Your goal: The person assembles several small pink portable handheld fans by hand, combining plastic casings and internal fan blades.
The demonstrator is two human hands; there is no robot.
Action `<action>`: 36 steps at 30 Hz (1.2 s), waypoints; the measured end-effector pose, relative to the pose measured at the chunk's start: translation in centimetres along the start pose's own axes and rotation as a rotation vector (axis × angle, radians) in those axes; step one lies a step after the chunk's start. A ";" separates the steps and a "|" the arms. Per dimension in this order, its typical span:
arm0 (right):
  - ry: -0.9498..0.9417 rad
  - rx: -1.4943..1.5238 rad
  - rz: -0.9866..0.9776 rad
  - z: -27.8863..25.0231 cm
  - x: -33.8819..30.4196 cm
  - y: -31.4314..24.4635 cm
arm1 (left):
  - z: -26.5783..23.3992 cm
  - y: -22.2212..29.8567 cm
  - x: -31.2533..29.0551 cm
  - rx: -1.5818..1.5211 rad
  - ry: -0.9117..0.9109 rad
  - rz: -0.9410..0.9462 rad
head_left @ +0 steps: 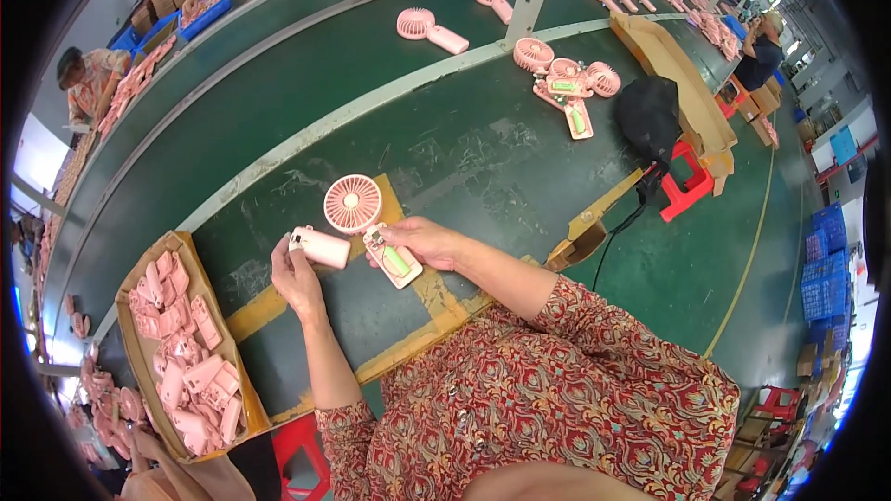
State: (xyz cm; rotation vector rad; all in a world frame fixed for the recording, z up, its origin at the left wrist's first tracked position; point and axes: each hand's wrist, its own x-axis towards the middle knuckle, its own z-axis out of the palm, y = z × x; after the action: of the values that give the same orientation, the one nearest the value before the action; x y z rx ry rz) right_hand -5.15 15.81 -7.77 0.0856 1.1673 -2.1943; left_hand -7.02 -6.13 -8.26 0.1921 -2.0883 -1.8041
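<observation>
My left hand grips a pink handle cover, a smooth half shell with a small dark window near one end. Just right of it, my right hand holds a pink handheld fan by its handle. The fan's round grille points away from me, toward the upper left. Its handle lies open and shows a green battery and small parts near the neck. Cover and fan handle are close together over the bench, apart from each other. Some fingers of my right hand are hidden under the handle.
At the left a cardboard tray holds many pink shells. Several opened fans lie at the far right beside a black bag. Finished-looking fans rest on the green conveyor. A red stool stands right. Other people work farther off.
</observation>
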 end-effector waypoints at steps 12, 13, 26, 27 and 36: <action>0.020 0.054 -0.014 1.1 -0.5 1.6 | -1.4 -0.1 -0.9 -0.151 -0.120 -0.097; 0.015 0.044 -0.024 0.5 -0.3 1.3 | -0.5 -0.2 -0.4 -0.152 -0.146 -0.067; 0.060 0.041 0.068 1.3 0.0 -0.4 | 0.1 3.4 0.9 0.714 -0.182 0.237; 0.072 0.026 0.091 1.9 0.0 -0.6 | -0.1 3.5 0.4 0.808 -0.119 0.345; 0.129 -0.002 0.125 2.8 -0.8 -0.8 | -0.1 4.8 -5.8 0.901 -0.224 0.220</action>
State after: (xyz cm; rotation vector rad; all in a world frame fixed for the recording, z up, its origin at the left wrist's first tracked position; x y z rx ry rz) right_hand -4.34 14.39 -5.31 0.2953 1.2003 -2.1031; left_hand -1.03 -3.41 -4.70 -0.0177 -2.8102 -0.6849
